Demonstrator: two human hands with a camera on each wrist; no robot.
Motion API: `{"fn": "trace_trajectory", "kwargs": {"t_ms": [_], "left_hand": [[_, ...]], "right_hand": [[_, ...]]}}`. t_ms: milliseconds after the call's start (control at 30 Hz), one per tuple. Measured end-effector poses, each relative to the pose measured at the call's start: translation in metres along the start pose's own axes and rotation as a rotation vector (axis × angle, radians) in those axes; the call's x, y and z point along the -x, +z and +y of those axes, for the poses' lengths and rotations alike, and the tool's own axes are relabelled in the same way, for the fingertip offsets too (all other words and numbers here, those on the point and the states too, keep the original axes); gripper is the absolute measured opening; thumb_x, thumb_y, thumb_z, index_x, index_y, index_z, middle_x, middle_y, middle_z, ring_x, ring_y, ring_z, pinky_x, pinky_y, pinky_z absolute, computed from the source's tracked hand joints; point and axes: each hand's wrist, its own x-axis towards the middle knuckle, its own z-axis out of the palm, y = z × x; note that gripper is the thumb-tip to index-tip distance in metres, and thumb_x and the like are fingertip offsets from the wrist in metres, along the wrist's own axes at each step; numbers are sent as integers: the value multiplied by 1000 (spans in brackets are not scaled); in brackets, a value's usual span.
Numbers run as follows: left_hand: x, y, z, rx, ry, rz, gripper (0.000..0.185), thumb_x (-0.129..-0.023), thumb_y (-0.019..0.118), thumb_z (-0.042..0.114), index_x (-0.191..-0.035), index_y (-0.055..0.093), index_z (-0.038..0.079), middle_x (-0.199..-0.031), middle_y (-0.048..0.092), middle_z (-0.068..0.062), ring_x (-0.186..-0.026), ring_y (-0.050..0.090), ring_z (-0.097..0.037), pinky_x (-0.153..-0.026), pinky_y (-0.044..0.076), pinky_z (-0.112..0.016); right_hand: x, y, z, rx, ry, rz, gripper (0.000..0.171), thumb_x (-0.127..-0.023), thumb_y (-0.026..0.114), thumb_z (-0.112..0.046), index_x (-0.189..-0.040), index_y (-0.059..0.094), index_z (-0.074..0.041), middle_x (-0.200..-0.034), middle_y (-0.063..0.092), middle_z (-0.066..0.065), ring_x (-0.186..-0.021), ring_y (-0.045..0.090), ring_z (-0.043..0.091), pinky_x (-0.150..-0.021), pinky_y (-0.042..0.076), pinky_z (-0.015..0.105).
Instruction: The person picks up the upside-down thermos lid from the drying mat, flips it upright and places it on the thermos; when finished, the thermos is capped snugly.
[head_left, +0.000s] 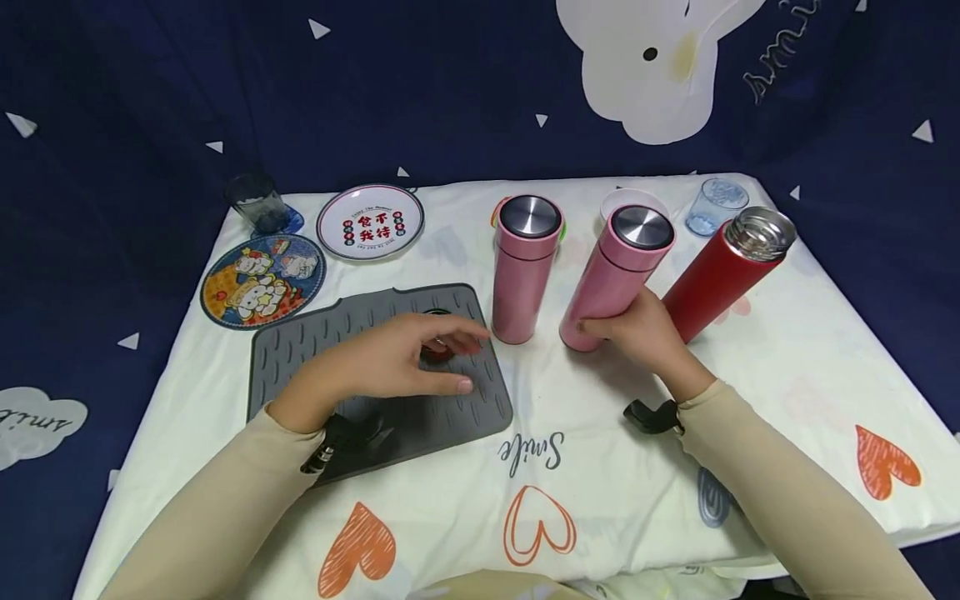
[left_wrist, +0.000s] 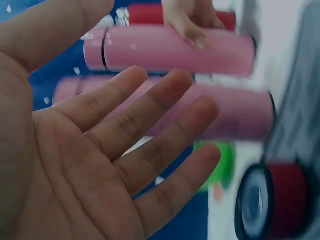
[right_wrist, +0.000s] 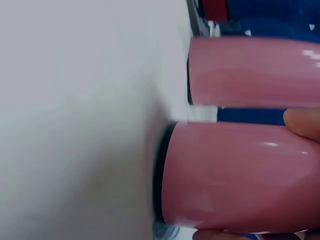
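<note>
Head view looks down on a table under a cream cloth (head_left: 570, 467) printed with orange hearts and the word "Smile", with dark blue patterned fabric (head_left: 450, 92) hung behind it. From the left along the far edge stand a dark tumbler (head_left: 255, 202), a cartoon plate (head_left: 262, 281) and a white plate with red characters (head_left: 370, 222). Nearer lies a grey ribbed mat (head_left: 375, 367). To its right stand 2 pink flasks: the upright pink flask (head_left: 524, 268), then the tilted pink flask (head_left: 617, 275). Behind them show a white dish (head_left: 633, 200) and a clear glass (head_left: 716, 205), and a red flask (head_left: 723, 271) without a cap leans at the far right.

Over the mat the left hand (head_left: 397, 360) hovers palm down, fingers straight and spread, grasping nothing; under its fingertips sits a red cap with a dark rim (head_left: 437, 350), and whether they touch it cannot be told. Left wrist view shows the same released palm (left_wrist: 100, 165) with the cap (left_wrist: 272, 202) just beyond the fingers.

At the right, the right hand (head_left: 643, 332) grips the tilted pink flask near its base, fingers curled round it; its bottom rests on the cloth just beside the upright one, apart from it
</note>
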Motion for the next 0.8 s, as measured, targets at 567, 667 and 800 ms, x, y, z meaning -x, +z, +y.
{"fn": "trace_trajectory", "kwargs": {"t_ms": [567, 667, 800], "left_hand": [[-5, -11, -51, -579, -303, 122, 92, -63, 87, 57, -135, 57, 8, -123, 59, -12, -111, 55, -29, -91, 46, -49], [-7, -8, -55, -581, -310, 122, 87, -68, 85, 55, -133, 57, 6, -123, 61, -11, -111, 57, -28, -92, 46, -48], [-8, -6, -57, -573, -313, 153, 77, -71, 85, 50, -128, 61, 5, -119, 63, -11, -108, 59, -27, -92, 47, -47]], "right_hand": [[-10, -5, 6, -25, 26, -34, 63, -80, 81, -19, -131, 47, -1, -121, 58, 15, -107, 55, 29, -88, 47, 41], [-5, -7, 4, -46, 54, -50, 74, -79, 83, -20, -137, 40, -2, -130, 53, 15, -117, 51, 30, -98, 44, 45], [13, -14, -5, 57, 129, -77, 93, -82, 81, -30, -147, 22, 1, -144, 36, 21, -129, 41, 38, -105, 37, 52]]}}
